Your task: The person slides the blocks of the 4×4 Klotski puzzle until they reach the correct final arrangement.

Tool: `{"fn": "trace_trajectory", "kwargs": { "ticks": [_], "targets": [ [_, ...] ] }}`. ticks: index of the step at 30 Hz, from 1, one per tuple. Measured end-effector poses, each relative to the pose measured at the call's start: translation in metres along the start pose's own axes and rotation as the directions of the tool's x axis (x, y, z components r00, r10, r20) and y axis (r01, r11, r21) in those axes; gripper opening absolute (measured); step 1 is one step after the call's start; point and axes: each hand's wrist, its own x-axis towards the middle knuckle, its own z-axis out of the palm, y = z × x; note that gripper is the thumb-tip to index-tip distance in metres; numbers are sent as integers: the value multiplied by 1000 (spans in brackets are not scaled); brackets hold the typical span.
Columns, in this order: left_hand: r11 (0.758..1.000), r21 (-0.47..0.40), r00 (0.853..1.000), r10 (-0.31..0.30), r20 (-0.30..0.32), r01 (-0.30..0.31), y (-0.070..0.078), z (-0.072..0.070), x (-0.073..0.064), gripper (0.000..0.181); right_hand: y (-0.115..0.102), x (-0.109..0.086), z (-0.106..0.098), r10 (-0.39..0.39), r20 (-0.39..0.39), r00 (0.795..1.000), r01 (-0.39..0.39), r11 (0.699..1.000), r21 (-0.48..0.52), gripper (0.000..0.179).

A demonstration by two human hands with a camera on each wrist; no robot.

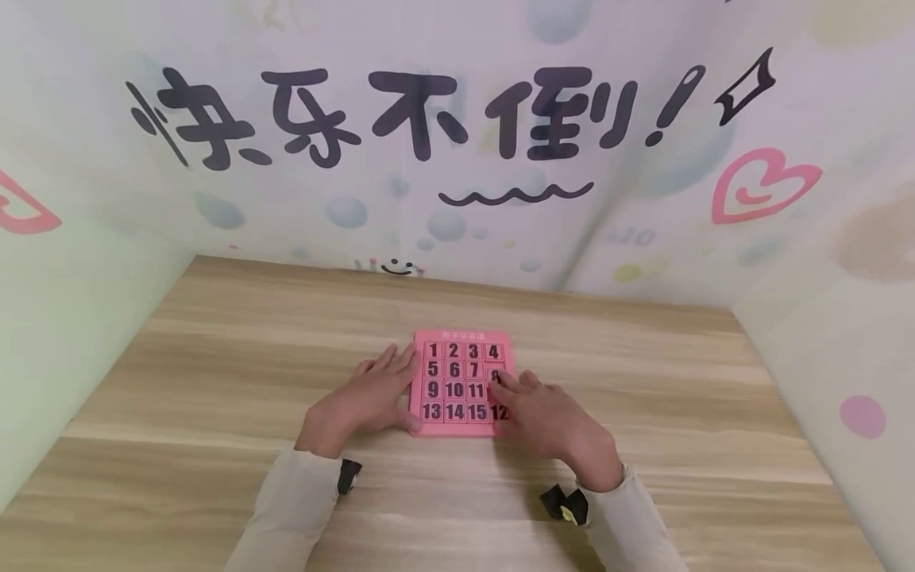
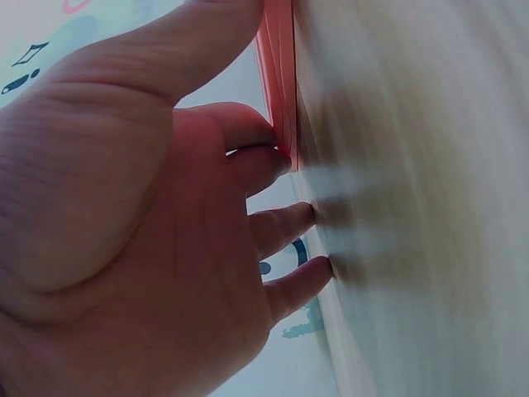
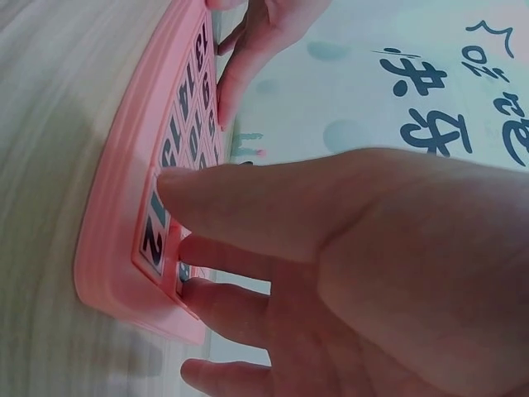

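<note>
A pink number sliding puzzle (image 1: 451,430) lies flat on the wooden table, its numbered tiles facing up. My left hand (image 1: 366,397) holds the frame by its left side, thumb at the near-left corner and bent fingers along the edge; two other fingertips touch the table in the left wrist view. Over the right column, my right hand (image 1: 546,413) touches the tiles with its fingertips. Its thumb rests by the 12 tile (image 3: 154,240), with other fingers at the 8 tile (image 1: 496,374), which sits slightly lower than the 7. A gap shows between 8 and 12, partly hidden by fingers.
The wood-grain table (image 1: 214,381) spreads around the puzzle. Behind it stands a white backdrop (image 1: 400,214) with large black characters and coloured drops, and side panels rise at left and right. Black devices (image 1: 565,504) sit at the wrists.
</note>
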Motion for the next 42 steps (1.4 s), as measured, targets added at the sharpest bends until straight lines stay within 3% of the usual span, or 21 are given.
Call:
{"fn": "trace_trajectory", "kwargs": {
  "ticks": [26, 42],
  "targets": [
    [999, -29, 1000, 19, -2, -19, 4, -1, -2, 106, 4, 3, 6, 13, -28, 1000, -12, 1000, 13, 61],
    [1000, -26, 1000, 0, 3, 0, 2, -2, -2, 107, 5, 10, 8, 2, -49, 999, -1, 1000, 26, 63]
  ]
}}
